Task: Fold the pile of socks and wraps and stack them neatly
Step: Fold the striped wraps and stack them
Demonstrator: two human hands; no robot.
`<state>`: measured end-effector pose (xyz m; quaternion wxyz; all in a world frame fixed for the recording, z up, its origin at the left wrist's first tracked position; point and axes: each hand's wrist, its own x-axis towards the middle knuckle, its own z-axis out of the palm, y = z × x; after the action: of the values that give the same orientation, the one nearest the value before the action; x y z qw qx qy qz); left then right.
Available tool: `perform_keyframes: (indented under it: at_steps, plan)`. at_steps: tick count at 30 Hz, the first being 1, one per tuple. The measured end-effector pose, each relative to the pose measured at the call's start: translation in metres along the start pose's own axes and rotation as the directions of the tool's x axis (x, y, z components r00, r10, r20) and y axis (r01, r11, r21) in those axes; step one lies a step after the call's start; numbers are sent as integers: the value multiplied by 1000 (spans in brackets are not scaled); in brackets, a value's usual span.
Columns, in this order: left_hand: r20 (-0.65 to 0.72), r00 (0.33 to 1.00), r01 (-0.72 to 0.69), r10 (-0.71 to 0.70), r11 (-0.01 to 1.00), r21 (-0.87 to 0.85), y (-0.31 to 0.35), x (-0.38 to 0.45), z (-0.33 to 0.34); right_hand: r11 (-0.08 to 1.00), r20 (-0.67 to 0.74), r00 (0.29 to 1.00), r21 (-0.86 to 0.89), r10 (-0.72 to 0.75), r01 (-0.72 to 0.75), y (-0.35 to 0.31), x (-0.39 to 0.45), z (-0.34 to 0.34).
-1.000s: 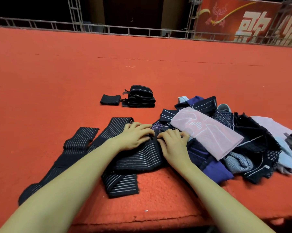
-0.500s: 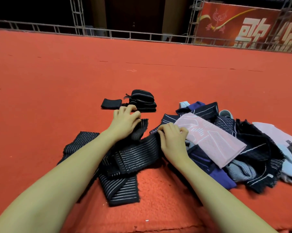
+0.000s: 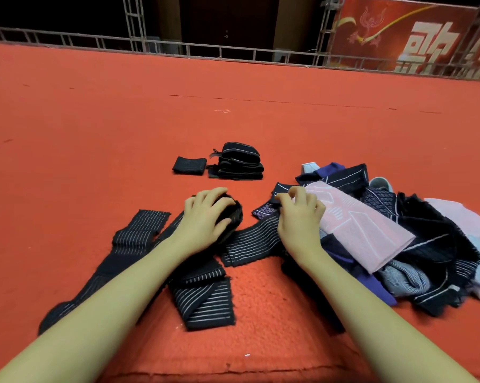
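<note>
A long black wrap with white stripes (image 3: 203,297) lies in loose bends on the red carpet in front of me. My left hand (image 3: 205,219) grips its rolled-up end, a dark bundle under my fingers. My right hand (image 3: 299,217) pinches the wrap's flat stretch beside the unfolded pile (image 3: 399,244) of socks and wraps, with a pink sock (image 3: 357,225) on top. Farther off stands a neat stack of folded black wraps (image 3: 240,163), and a single folded black piece (image 3: 189,165) lies to its left.
Red carpet (image 3: 95,134) spreads wide all round. The carpeted edge (image 3: 233,374) drops off just below my forearms. A metal truss railing (image 3: 233,52) and a red banner (image 3: 413,37) stand far back.
My left hand lifted one end of the striped wrap, carried it away from me and rolled it into a bundle. My right hand shifted slightly right along the wrap.
</note>
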<state>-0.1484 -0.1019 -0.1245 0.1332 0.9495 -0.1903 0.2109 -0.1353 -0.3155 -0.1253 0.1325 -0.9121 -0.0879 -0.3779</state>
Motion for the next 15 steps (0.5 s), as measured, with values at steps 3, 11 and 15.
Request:
perform_keyframes:
  at_steps: [3, 11, 15]
  plan:
    - [89, 996, -27, 20, 996, 84, -9, -14, -2, 989, 51, 990, 73, -130, 126, -14, -11, 2]
    - [138, 902, 348, -410, 878, 329, -26, 1, -17, 966, 301, 919, 114, -255, 230, -40, -41, 20]
    - [-93, 921, 386, -379, 920, 72, -29, -2, -21, 969, 431, 868, 145, -245, 202, -43, -38, 17]
